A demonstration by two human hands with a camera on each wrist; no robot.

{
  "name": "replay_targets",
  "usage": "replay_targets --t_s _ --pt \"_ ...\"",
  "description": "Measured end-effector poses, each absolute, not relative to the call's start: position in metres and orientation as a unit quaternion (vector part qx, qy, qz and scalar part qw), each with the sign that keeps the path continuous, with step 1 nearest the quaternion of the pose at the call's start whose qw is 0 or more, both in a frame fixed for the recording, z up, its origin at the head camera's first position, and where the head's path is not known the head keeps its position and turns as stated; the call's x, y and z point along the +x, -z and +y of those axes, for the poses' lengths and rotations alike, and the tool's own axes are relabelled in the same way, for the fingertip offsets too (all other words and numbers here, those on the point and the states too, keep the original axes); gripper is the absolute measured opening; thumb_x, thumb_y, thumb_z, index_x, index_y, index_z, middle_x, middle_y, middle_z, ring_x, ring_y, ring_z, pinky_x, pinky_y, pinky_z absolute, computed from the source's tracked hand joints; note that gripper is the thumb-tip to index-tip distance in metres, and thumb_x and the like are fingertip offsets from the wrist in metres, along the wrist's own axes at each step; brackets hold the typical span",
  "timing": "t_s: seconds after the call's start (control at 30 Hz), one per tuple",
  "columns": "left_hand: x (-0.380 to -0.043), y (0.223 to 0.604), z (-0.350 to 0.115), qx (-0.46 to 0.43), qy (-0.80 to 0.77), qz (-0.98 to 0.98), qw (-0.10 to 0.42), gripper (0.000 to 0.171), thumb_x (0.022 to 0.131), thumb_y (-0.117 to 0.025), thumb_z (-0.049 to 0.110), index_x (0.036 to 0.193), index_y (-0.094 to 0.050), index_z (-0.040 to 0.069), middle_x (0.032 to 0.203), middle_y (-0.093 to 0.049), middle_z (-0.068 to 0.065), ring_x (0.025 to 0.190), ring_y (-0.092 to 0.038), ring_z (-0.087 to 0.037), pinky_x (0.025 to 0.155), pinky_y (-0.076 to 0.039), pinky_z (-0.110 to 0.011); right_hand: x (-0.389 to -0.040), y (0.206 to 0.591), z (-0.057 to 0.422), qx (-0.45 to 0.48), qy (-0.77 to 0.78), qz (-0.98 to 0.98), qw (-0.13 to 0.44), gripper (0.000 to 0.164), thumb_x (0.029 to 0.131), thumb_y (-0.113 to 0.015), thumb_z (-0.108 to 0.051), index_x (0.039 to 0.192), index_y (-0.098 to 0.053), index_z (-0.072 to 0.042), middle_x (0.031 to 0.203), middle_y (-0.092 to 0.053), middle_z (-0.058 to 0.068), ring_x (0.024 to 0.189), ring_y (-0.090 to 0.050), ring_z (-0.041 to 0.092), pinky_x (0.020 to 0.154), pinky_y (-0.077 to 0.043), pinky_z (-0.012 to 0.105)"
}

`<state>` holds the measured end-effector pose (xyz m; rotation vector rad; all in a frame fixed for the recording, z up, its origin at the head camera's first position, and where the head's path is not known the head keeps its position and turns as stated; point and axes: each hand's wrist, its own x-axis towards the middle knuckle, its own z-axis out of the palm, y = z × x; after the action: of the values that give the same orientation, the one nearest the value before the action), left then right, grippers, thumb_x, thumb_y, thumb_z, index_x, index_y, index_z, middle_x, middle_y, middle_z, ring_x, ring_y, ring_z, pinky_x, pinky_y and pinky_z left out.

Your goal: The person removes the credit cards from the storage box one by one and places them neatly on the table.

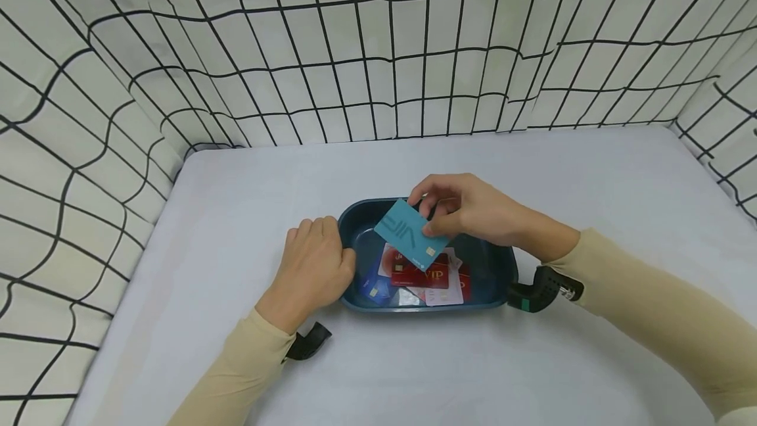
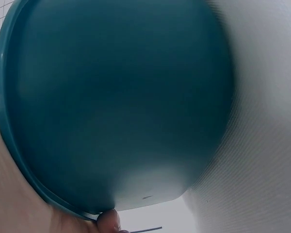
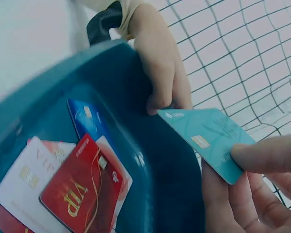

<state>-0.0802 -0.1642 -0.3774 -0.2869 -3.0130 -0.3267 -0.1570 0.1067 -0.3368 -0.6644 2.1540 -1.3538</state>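
Between thumb and fingers my right hand (image 1: pixel 467 208) pinches a teal plastic card (image 1: pixel 408 234) with a chip, tilted above a dark teal basin (image 1: pixel 497 275). In the right wrist view the same card (image 3: pixel 211 138) is clear of the pile below. My left hand (image 1: pixel 313 265) grips the basin's left rim, its fingers over the edge. Inside lie a red VIP card (image 3: pixel 82 187), a white VIP card (image 3: pixel 31 179), a blue card (image 1: pixel 378 288) and others partly covered. The left wrist view mostly shows the basin's outer wall (image 2: pixel 121 97).
The basin stands on a white tabletop (image 1: pixel 266 183). Behind the table and at both sides rises a black grid (image 1: pixel 367 58) against white. A black wrist device (image 1: pixel 310 340) sits under the left wrist, another (image 1: pixel 535 291) under the right.
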Motion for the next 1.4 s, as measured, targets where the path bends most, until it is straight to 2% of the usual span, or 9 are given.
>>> replay_targets --t_s 0.23,0.53,0.7,0.87,1.27,1.4 --pt "-0.08 0.378 -0.163 -0.092 0.104 -0.989 0.045 0.017 0.09 -0.054 0.018 0.084 -0.049 0.003 0.075 -0.046 -0.009 0.075 -0.042 -0.027 0.072 -0.03 -0.037 -0.152 0.339 0.117 -0.195 0.542 0.779 0.249 0.041 0.089 -0.07 -0.008 0.129 -0.061 -0.013 0.11 -0.062 0.012 0.09 -0.066 0.028 0.076 -0.062 0.04" --pt "-0.08 0.379 -0.162 -0.088 0.104 -0.99 0.041 0.016 0.09 -0.053 0.018 0.085 -0.05 0.003 0.075 -0.046 -0.009 0.075 -0.041 -0.027 0.071 -0.031 -0.036 -0.145 0.341 0.136 -0.151 0.575 0.773 0.223 0.04 0.092 -0.068 -0.009 0.131 -0.059 -0.013 0.11 -0.059 0.01 0.086 -0.068 0.02 0.077 -0.061 0.035" --pt "-0.08 0.379 -0.162 -0.091 0.1 -0.99 0.046 0.016 0.089 -0.052 0.018 0.084 -0.05 0.002 0.074 -0.046 -0.009 0.074 -0.041 -0.027 0.07 -0.03 -0.036 -0.144 0.342 0.146 -0.123 0.594 0.766 0.215 0.041 0.094 -0.068 -0.01 0.132 -0.055 -0.012 0.115 -0.057 0.013 0.089 -0.07 0.022 0.08 -0.063 0.033" --pt "-0.08 0.378 -0.161 -0.094 0.085 -0.991 0.049 0.018 0.09 -0.053 0.019 0.084 -0.05 0.002 0.074 -0.046 -0.01 0.075 -0.042 -0.028 0.07 -0.032 -0.036 -0.14 0.343 0.158 -0.11 0.61 0.759 0.2 0.041 0.095 -0.068 -0.01 0.133 -0.053 -0.011 0.112 -0.057 0.012 0.088 -0.069 0.02 0.08 -0.063 0.032" --pt "-0.078 0.377 -0.161 -0.09 0.07 -0.992 0.058 0.018 0.089 -0.054 0.019 0.084 -0.049 0.002 0.073 -0.047 -0.011 0.074 -0.044 -0.028 0.07 -0.035 -0.038 -0.137 0.346 0.193 -0.074 0.641 0.747 0.158 0.035 0.097 -0.067 -0.009 0.128 -0.055 -0.018 0.112 -0.054 0.005 0.084 -0.069 0.013 0.079 -0.062 0.028" --pt "-0.077 0.377 -0.16 -0.089 0.074 -0.991 0.063 0.017 0.088 -0.052 0.017 0.083 -0.049 0.002 0.072 -0.047 -0.011 0.073 -0.044 -0.029 0.069 -0.034 -0.038 -0.137 0.348 0.204 -0.061 0.663 0.731 0.15 0.034 0.096 -0.067 -0.007 0.127 -0.056 -0.017 0.111 -0.054 0.006 0.083 -0.07 0.014 0.078 -0.062 0.027"
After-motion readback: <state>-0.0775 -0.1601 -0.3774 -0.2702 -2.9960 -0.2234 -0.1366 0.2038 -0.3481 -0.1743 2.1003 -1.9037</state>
